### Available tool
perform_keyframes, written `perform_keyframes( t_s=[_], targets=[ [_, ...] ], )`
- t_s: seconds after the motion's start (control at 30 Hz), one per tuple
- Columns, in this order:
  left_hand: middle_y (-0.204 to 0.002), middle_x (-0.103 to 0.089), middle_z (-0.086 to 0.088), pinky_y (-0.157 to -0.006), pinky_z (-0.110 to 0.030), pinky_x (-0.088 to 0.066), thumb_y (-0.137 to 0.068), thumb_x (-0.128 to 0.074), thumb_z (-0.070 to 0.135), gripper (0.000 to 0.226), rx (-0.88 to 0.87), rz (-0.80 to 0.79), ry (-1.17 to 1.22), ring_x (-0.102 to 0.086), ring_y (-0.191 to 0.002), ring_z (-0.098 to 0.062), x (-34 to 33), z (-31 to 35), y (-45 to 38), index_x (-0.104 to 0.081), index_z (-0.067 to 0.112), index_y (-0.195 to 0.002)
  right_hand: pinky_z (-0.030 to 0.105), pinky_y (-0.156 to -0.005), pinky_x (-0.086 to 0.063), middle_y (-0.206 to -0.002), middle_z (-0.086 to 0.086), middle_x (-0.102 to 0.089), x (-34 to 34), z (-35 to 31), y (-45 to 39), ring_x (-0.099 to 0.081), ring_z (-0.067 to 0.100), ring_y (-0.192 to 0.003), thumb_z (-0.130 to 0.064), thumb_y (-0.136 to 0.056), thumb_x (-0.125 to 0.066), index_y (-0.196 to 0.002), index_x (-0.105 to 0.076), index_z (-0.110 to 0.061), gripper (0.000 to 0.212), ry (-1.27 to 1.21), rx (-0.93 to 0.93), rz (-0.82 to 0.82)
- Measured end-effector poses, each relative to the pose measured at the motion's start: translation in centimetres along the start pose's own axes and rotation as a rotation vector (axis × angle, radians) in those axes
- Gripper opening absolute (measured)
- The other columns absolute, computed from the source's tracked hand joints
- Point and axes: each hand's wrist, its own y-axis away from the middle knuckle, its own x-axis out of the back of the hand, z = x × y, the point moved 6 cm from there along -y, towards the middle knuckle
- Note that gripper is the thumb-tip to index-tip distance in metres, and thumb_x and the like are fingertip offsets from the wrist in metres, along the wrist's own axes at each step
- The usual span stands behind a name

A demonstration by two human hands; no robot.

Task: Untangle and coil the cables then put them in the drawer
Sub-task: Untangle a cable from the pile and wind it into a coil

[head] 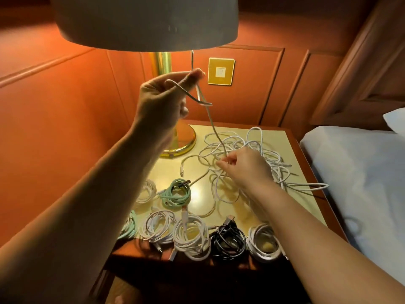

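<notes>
**Bedside table, cable sorting: items as laid out**

While both hands work a single white cable (pixel 211 119), the stock on the bedside table (pixel 291 154) stands as follows.

Left hand (pixel 162 102): raised above the table's far left corner, beneath the lamp shade (pixel 146 20). Thumb and fingertips pinched on the upper end of the white cable, which loops once just below the grip and hangs down.

Right hand (pixel 243 165): low over the middle of the table, thumb and forefinger pinched on the same cable where it meets the heap; remaining fingers curled.

Tangled heap of white cables (pixel 258 145): loose, uncoiled, spread over the far right half of the top, one long loop trailing to the right edge.

Coiled items, near edge, left to right: mint coil (pixel 129 227), partly off the left edge behind the left forearm; white coil (pixel 156 226); larger white coil (pixel 190 238); black coil (pixel 228 240); white coil at the near right corner (pixel 264 242).

Coiled items, second row, left side: small white coil (pixel 146 191); green coil (pixel 177 194), touching a loose cable end.

Lamp base (pixel 182 139): brass, far left corner.

Wall plate (pixel 221 71): gold, on the panelled wall behind the table.

Bed (pixel 355 172): white sheet, just beside the table's right edge.

Drawer: front below the near edge in shadow; cannot tell whether open or closed.
</notes>
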Motion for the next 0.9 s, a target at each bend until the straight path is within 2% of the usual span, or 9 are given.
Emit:
perform_keyframes(
  t_s=[0.07,0.17,0.27,0.3,0.37,0.43,0.57,0.77,0.9],
  targets=[
    [-0.060,-0.065,0.011,-0.050,-0.022,-0.042,-0.091,-0.074,0.026,0.031,-0.033,-0.055,-0.093,-0.049,-0.049,-0.004,0.2,0.1,0.3,-0.071,0.004,-0.113,0.029,-0.056,-0.038,-0.068,-0.006,-0.063,0.4,-0.3,0.1,-0.061,0.020,-0.068,-0.055,-0.100,-0.059,-0.066,-0.062,-0.026,0.044,0.020,0.040,0.048],
    [-0.090,-0.078,0.006,-0.063,-0.023,-0.055,-0.081,-0.084,0.023,0.038,-0.002,-0.252,-0.340,-0.072,-0.075,-0.011,-1.0,-2.0,1.9,-0.073,0.011,-0.116,0.029,-0.056,-0.035,-0.070,-0.007,-0.060,0.8,-0.6,0.4,-0.059,0.019,-0.069,-0.054,-0.102,-0.056,-0.063,-0.054,-0.031,0.045,-0.018,0.093,0.100],
    [-0.101,-0.077,0.005,-0.072,-0.051,-0.061,-0.078,-0.086,0.037,0.041,0.069,-0.369,-0.603,-0.071,-0.086,-0.034,-2.3,-5.3,3.2,-0.075,0.024,-0.115,0.030,-0.056,-0.036,-0.077,-0.006,-0.057,1.4,-0.7,0.6,-0.056,0.019,-0.071,-0.050,-0.103,-0.055,-0.068,-0.063,-0.026,0.043,-0.055,0.124,0.144],
    [-0.101,-0.077,0.006,-0.072,-0.050,-0.061,-0.080,-0.084,0.041,0.038,0.066,-0.369,-0.665,-0.071,-0.084,-0.032,-2.6,-6.2,3.5,-0.076,0.024,-0.113,0.031,-0.058,-0.037,-0.080,-0.006,-0.056,1.7,-0.7,0.7,-0.055,0.020,-0.073,-0.047,-0.103,-0.056,-0.076,-0.070,-0.025,0.037,-0.051,0.134,0.164],
    [-0.100,-0.076,0.008,-0.064,-0.031,-0.060,-0.084,-0.080,0.047,0.038,0.034,-0.327,-0.758,-0.068,-0.075,-0.015,-3.0,-7.4,3.8,-0.077,0.023,-0.113,0.034,-0.062,-0.043,-0.086,-0.005,-0.056,2.1,-0.9,0.8,-0.056,0.022,-0.079,-0.040,-0.103,-0.059,-0.096,-0.078,-0.025,0.025,-0.042,0.154,0.218],
    [-0.097,-0.076,0.009,-0.063,-0.017,-0.055,-0.087,-0.079,0.043,0.033,0.052,-0.292,-0.705,-0.068,-0.076,-0.004,-3.6,-8.0,4.0,-0.079,0.019,-0.109,0.036,-0.065,-0.049,-0.088,-0.004,-0.058,2.4,-0.9,0.9,-0.057,0.024,-0.080,-0.037,-0.102,-0.062,-0.102,-0.078,-0.025,0.020,-0.048,0.160,0.257],
    [-0.084,-0.076,0.009,-0.062,-0.012,-0.051,-0.090,-0.078,0.021,0.010,0.119,-0.210,-0.461,-0.071,-0.078,0.000,-4.1,-8.5,4.0,-0.081,0.013,-0.095,0.041,-0.065,-0.054,-0.085,-0.002,-0.058,2.3,-1.1,1.2,-0.058,0.027,-0.078,-0.036,-0.100,-0.063,-0.094,-0.075,-0.021,0.020,-0.051,0.176,0.290],
    [-0.089,-0.076,0.001,-0.069,-0.013,-0.052,-0.090,-0.078,0.022,0.020,0.008,-0.078,-0.300,-0.070,-0.078,0.001,-3.4,-5.3,2.9,-0.078,0.005,-0.099,0.034,-0.070,-0.057,-0.092,-0.009,-0.069,1.8,-0.6,0.7,-0.064,0.014,-0.082,-0.053,-0.090,-0.073,-0.094,-0.078,-0.033,0.021,-0.081,0.088,0.162],
    [-0.069,-0.069,0.012,-0.056,-0.010,-0.043,-0.094,-0.073,0.015,0.007,-0.145,0.078,-0.122,-0.058,-0.055,0.004,-2.0,-1.3,2.0,-0.074,0.008,-0.097,0.037,-0.078,-0.058,-0.093,-0.015,-0.070,1.4,0.1,0.6,-0.066,0.013,-0.088,-0.053,-0.089,-0.075,-0.099,-0.079,-0.039,0.018,-0.004,0.005,0.078]
  ],
)
